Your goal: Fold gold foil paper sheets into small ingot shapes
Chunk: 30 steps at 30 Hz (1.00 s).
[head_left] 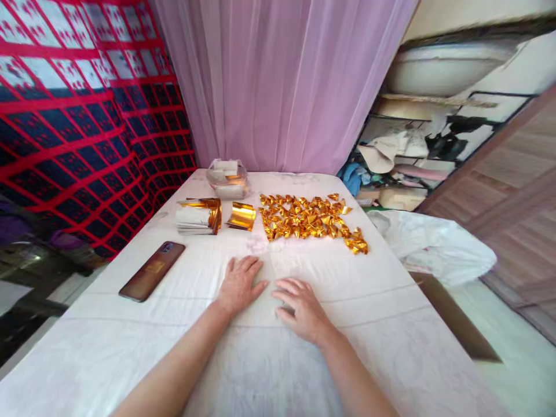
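My left hand (240, 284) lies flat, palm down, on the white cloth-covered table (373, 324), fingers slightly spread, holding nothing. My right hand (300, 308) rests beside it, palm down with fingers loosely curled toward the left hand, also holding nothing. Beyond my hands lies a spread of several folded gold paper pieces (308, 221). To their left sits a curled gold sheet (241, 216) and a stack of gold-and-white paper sheets (198, 218).
A dark phone (152, 270) lies on the table at the left. A clear plastic container (227, 178) stands at the far edge. A white bag (434, 246) sits off the table's right side, a pink curtain (282, 81) hangs behind.
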### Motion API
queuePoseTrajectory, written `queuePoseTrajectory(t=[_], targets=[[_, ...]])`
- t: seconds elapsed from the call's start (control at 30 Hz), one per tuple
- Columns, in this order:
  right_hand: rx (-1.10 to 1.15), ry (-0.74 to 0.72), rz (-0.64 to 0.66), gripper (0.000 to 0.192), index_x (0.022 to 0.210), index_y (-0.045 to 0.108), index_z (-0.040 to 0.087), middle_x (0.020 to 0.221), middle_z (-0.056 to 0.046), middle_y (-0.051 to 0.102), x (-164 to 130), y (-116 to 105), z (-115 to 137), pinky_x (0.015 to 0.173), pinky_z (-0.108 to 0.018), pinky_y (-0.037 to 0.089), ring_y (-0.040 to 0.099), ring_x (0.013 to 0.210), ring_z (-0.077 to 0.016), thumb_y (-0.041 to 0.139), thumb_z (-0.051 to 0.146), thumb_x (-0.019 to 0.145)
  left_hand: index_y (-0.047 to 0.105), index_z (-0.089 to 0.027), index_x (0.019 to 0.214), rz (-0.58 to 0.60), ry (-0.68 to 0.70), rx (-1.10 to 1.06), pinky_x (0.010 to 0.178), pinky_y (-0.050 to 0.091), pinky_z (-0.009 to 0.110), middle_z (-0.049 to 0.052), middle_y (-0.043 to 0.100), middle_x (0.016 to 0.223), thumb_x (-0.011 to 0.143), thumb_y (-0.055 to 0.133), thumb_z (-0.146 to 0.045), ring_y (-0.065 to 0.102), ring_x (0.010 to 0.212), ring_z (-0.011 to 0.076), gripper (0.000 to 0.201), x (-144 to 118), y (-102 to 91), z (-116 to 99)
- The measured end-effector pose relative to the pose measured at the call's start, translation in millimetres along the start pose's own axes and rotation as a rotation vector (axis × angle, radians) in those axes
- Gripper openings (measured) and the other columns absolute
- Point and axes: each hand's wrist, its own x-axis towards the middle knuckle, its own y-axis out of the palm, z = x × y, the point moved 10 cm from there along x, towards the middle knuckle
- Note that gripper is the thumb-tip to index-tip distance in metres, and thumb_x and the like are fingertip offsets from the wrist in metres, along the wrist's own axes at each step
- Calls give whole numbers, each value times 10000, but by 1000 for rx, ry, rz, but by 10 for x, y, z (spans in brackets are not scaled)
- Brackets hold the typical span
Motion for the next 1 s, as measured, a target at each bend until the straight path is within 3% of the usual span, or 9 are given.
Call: queuePoseTrajectory(t=[0.23,0.47,0.6,0.83,1.0], targets=[[-11,-17,-58,154,937,726,259,1107,-37,693,49,46,-28,898,-376,427,581,1053,-212,621,166,875,471,-226,1361,-25,13,-18,1137,213,576,100,536,1415,909,536,-429,440,1334,272,499,-26,11,13],[-9,-36,-8,257,1057,705,245,1212,-57,649,34,35,17,937,-389,433,551,1128,-237,739,280,804,474,-227,1349,-29,2,-56,1147,186,574,103,541,1412,887,572,-412,435,1343,276,508,-17,6,19],[-36,-54,-62,115,951,727,258,1109,-36,691,71,36,17,883,-368,450,594,1042,-217,687,216,851,548,-217,1230,-57,2,-92,1147,183,572,111,559,1389,869,606,-388,447,1334,272,404,-31,-8,28],[6,-81,-154,141,916,699,228,985,-37,714,55,-82,97,821,-299,476,643,904,-174,559,221,931,655,-240,956,-52,73,-188,1137,176,574,66,593,1346,877,590,-325,452,1317,264,132,-62,-46,-21],[44,-36,-187,230,920,677,226,884,-30,723,4,-145,46,738,-251,483,668,806,-149,455,246,974,691,-246,921,-5,117,-334,1112,233,523,42,708,1113,951,458,-339,602,1104,217,252,-80,-106,-63]])
